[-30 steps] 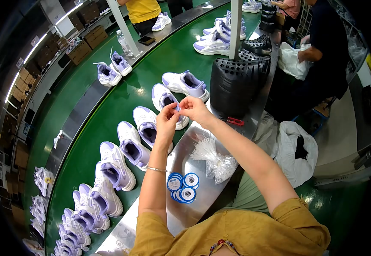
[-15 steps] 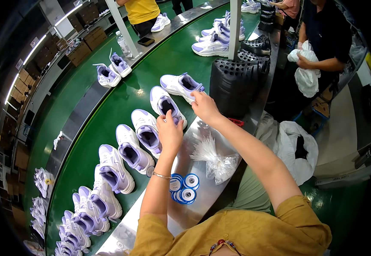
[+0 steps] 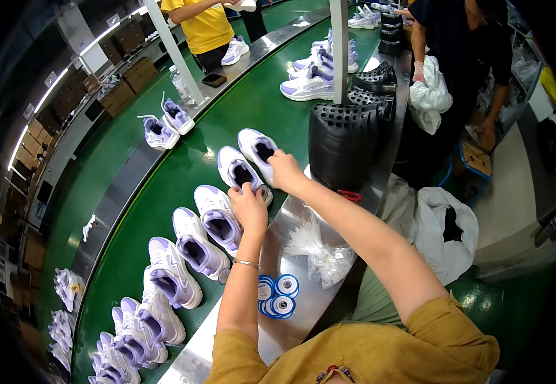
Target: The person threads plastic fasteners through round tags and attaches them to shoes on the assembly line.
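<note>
A row of white and lilac sneakers stands on the green conveyor. My right hand (image 3: 285, 171) grips the heel of the farthest sneaker (image 3: 249, 142) in this row. My left hand (image 3: 249, 208) has its fingers closed at the collar of the neighbouring sneaker (image 3: 230, 160), by the near side of its opening. A round tag (image 3: 264, 193) shows at that shoe's heel, just right of my left fingers. Nearer to me, the following sneaker (image 3: 212, 209) stands beside my left wrist. Round blue-and-white tags (image 3: 282, 305) lie in piles on the metal ledge below my forearms.
A bundle of clear plastic ties (image 3: 319, 249) lies on the metal ledge (image 3: 284, 221). Black perforated shoe forms (image 3: 342, 144) stand by a post (image 3: 340, 57), near red-handled snips (image 3: 349, 195). A white sack (image 3: 444, 237) is at right. Co-workers stand beyond the line.
The farthest sneaker has swung from lying sideways to roughly parallel with its neighbour, my right hand holding its heel. The near co-worker's arm has dropped with the white bag.
</note>
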Demonstrator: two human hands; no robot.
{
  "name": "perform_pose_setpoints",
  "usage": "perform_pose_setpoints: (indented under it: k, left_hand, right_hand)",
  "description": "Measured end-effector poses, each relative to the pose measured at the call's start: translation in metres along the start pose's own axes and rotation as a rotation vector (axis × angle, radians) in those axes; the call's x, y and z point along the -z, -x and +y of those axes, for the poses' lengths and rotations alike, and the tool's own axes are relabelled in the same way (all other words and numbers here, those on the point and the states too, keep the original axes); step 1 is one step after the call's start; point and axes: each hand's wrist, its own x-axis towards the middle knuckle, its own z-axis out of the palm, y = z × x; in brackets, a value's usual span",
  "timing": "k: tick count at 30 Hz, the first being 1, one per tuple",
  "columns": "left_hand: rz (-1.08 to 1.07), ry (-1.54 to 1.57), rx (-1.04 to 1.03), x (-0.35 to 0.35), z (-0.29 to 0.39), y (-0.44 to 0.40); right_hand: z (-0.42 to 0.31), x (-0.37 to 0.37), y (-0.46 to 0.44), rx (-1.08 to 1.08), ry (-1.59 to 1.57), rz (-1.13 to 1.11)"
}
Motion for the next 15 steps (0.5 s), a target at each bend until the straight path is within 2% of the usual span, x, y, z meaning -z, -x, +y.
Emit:
perform_pose_setpoints:
  k: [2, 3, 5, 7, 9, 11, 15]
  left_hand:
    - [-0.002, 0.03, -0.017, 0.002, -0.001, -0.001]
    - [-0.005, 0.056, -0.03, 0.005, -0.002, 0.0]
    - [-0.033, 0.099, -0.021, 0.016, -0.001, 0.008]
    - [0.046, 0.092, -0.147, 0.031, -0.002, 0.022]
    - [0.086, -0.034, -0.15, 0.05, 0.002, 0.042]
    - [0.133, -0.168, -0.189, 0.071, 0.006, 0.064]
    - [0.127, -0.321, -0.132, 0.083, -0.013, 0.09]
  right_hand:
    - [0.004, -0.007, 0.004, 0.153, -0.074, 0.021]
    - [0.008, -0.01, 0.009, 0.154, -0.076, 0.021]
    - [0.017, -0.012, 0.021, 0.272, -0.239, 0.248]
    - [0.012, 0.003, 0.042, 0.274, -0.259, 0.275]
    - [0.003, 0.024, 0.071, 0.276, -0.278, 0.295]
    - [-0.005, 0.043, 0.102, 0.157, -0.227, 0.088]
    - [-0.001, 0.056, 0.144, 0.084, -0.063, -0.036]
